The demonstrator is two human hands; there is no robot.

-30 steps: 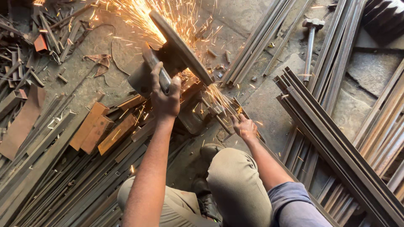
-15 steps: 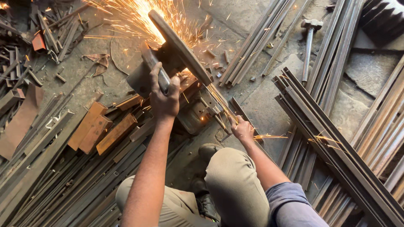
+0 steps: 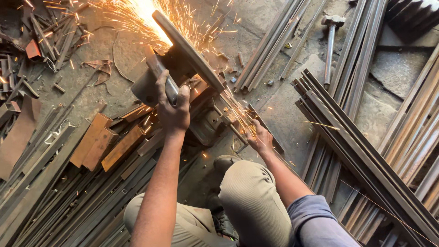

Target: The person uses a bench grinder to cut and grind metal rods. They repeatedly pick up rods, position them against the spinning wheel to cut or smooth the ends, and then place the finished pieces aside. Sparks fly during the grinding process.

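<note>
A chop saw [image 3: 183,68] stands on the workshop floor, its disc guard tilted down, throwing bright sparks toward the top left. My left hand [image 3: 173,107] is shut on the saw's handle. My right hand [image 3: 259,137] rests on a long steel angle bar [image 3: 270,135] just right of the blade, fingers pressed down on it, with sparks flying over them. My bent knees in khaki trousers [image 3: 251,201] fill the bottom middle of the view.
Long steel angle bars [image 3: 366,151] lie stacked at the right. Rusty short offcuts [image 3: 103,142] and long bars lie at the left. A sledgehammer [image 3: 330,41] lies at the top right, and several scrap pieces [image 3: 32,45] at the top left.
The spark plume has grown brighter and shifted further toward the top left. Both hands have stayed in their grips on the handle and the bar.
</note>
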